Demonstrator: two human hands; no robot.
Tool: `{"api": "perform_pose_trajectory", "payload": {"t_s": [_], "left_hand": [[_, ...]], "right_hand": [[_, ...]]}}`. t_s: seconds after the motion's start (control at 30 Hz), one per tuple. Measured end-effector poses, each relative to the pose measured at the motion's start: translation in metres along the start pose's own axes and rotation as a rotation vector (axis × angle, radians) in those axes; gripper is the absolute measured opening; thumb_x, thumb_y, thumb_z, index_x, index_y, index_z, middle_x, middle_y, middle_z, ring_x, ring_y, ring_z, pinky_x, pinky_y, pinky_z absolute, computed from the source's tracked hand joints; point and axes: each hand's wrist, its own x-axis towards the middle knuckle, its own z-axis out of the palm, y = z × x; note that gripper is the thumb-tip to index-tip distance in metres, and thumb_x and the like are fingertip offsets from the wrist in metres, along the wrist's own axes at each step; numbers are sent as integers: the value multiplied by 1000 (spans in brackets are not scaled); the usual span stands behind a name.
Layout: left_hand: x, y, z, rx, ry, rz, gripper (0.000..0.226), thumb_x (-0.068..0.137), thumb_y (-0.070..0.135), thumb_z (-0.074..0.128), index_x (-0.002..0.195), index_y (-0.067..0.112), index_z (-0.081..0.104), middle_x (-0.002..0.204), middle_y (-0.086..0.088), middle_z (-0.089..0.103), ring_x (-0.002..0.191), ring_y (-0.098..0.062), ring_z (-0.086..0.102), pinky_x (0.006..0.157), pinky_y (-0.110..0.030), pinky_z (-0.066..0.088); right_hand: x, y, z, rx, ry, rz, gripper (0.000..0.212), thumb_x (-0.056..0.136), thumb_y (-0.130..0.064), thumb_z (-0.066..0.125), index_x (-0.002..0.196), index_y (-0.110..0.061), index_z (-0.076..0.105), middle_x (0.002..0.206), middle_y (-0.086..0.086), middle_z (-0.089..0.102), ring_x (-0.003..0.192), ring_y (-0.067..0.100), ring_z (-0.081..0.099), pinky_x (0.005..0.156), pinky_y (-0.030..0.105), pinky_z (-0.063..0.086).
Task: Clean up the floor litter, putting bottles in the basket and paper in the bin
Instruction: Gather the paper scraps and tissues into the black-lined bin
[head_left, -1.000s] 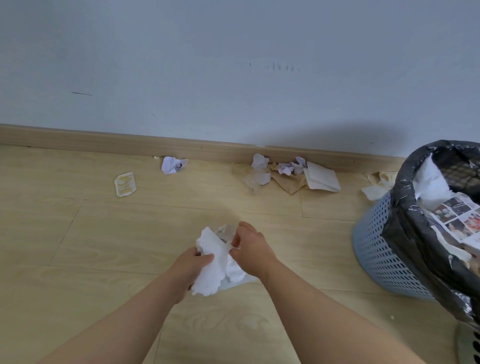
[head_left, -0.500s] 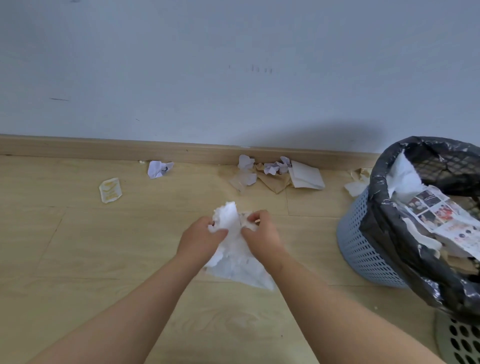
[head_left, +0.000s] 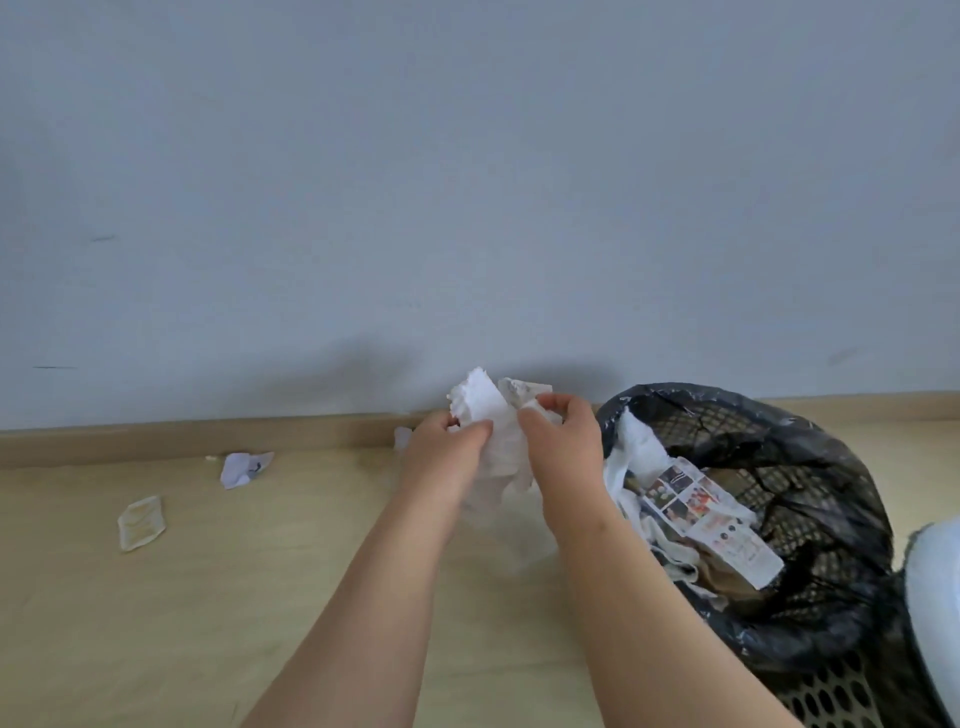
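Note:
Both of my hands hold one bundle of crumpled white paper (head_left: 494, 441) lifted off the floor, just left of the bin. My left hand (head_left: 441, 457) grips its left side and my right hand (head_left: 563, 447) pinches its right side. The bin (head_left: 810, 603) is a perforated basket lined with a black bag, at the lower right, and it holds white tissue and a printed leaflet (head_left: 711, 519). No bottle is in view.
Litter lies on the wooden floor by the skirting board: a crumpled white paper (head_left: 241, 467), a flat cream wrapper (head_left: 141, 529) and a small white scrap (head_left: 401, 437) behind my left hand. A pale rounded object (head_left: 935, 597) sits at the right edge.
My hands lifted the white paper bundle off the floor and carried it right, toward the bin. The view swung right and up, so the bin now fills the lower right.

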Motion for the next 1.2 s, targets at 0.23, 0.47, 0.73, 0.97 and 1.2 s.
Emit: {"api": "perform_pose_trajectory", "payload": {"t_s": [0.23,0.47,0.73,0.97,1.2], "left_hand": [[-26,36,34,-47,-142,89,12,89,19,55,99,14,52,81,3,49,68,-10,45,57,-25,32],[-36,25,70,-56,-202,47,20,87,14,52,107,12,49,84,-3,44,69,-18,41,54,-26,29],[-48,15,117,126,-238,193,46,91,19,52,133,25,35,100,8,52,78,-9,50,65,-28,42],[-52,-19,148,868,-109,597,64,92,16,46,148,17,15,145,-8,34,120,-27,45,87,-34,41],[-48,-32,153,1293,-146,758,29,93,15,40,112,24,60,120,6,55,128,-21,34,109,-39,18]], "right_hand": [[5,-30,-63,-68,-6,-127,15,88,-15,55,102,-21,57,90,-7,56,79,10,56,64,20,47],[14,-24,-115,-66,75,-47,12,87,-14,56,98,-17,58,89,-5,57,74,8,54,55,18,44],[17,-3,-157,-268,127,7,19,86,-14,55,104,-19,49,88,-4,52,71,10,49,58,25,42],[25,30,-182,-719,152,73,36,85,-25,56,119,-20,45,110,3,51,99,22,51,85,39,47],[34,58,-175,-1204,3,41,41,94,-35,45,133,-23,45,149,0,31,134,28,25,107,43,23]]}}
